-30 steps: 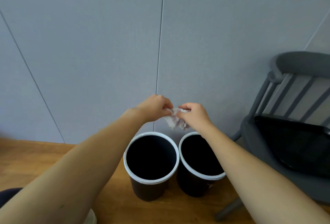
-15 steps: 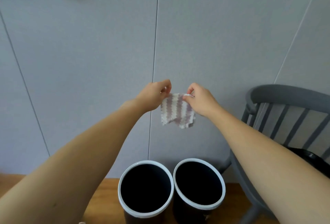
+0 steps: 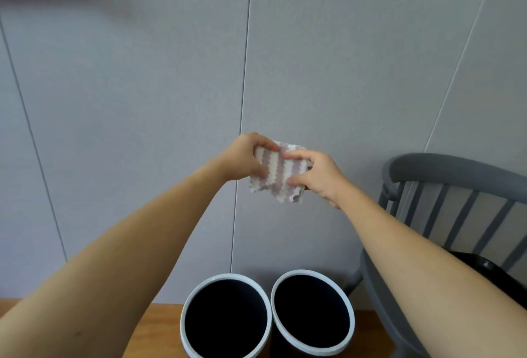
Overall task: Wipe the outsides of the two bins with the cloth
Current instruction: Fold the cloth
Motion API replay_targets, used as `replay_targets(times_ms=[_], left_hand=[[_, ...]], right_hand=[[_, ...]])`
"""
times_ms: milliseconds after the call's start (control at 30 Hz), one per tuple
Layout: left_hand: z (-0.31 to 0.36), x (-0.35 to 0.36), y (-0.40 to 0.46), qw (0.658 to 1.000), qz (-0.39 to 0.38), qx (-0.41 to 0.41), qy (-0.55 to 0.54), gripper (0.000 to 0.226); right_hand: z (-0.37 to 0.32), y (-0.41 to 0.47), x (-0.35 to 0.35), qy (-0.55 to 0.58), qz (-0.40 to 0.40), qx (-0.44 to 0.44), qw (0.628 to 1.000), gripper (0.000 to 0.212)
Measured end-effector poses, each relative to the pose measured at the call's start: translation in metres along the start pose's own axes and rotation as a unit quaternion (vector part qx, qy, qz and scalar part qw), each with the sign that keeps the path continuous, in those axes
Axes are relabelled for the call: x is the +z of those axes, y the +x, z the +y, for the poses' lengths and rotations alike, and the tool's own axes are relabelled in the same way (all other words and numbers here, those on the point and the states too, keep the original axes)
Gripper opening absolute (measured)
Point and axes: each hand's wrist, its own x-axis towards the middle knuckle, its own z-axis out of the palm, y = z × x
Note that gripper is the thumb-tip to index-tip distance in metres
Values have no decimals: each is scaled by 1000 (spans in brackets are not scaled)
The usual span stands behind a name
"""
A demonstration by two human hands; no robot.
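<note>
I see a wooden floor (image 3: pixel 159 329) carrying two dark bins side by side, left bin (image 3: pixel 188 326) touching right bin (image 3: pixel 350 329); grey chair (image 3: pixel 368 277) just beside.

Two bins (image 3: pixel 225 318) (image 3: pixel 312 310), one striped cloth (image 3: pixel 278 175), two hands (image 3: pixel 242 159) (image 3: pixel 320 176), one grey chair (image 3: pixel 456 172).

Cloth (image 3: pixel 278 172) held between both hands: left hand (image 3: pixel 243 159) at its left edge, right hand (image 3: pixel 316 176) at its right edge. Well below the fingers, left bin (image 3: pixel 188 313) and right bin (image 3: pixel 350 312) stand side by side, rims touching. Chair (image 3: pixel 445 169) right of right hand. Wall (image 3: pixel 171 86) behind the fingers.
</note>
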Motion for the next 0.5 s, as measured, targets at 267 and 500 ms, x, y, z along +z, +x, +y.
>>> replay_targets(times_ms=[267, 500], left_hand=[[1, -4, -2, 997, -69, -25, 2, 76], [5, 2, -2, 998, -52, 8, 43, 76]], right_hand=[[2, 3, -11, -40, -26, 16, 999, 75], [3, 5, -11, -15, -9, 13, 1000, 76]])
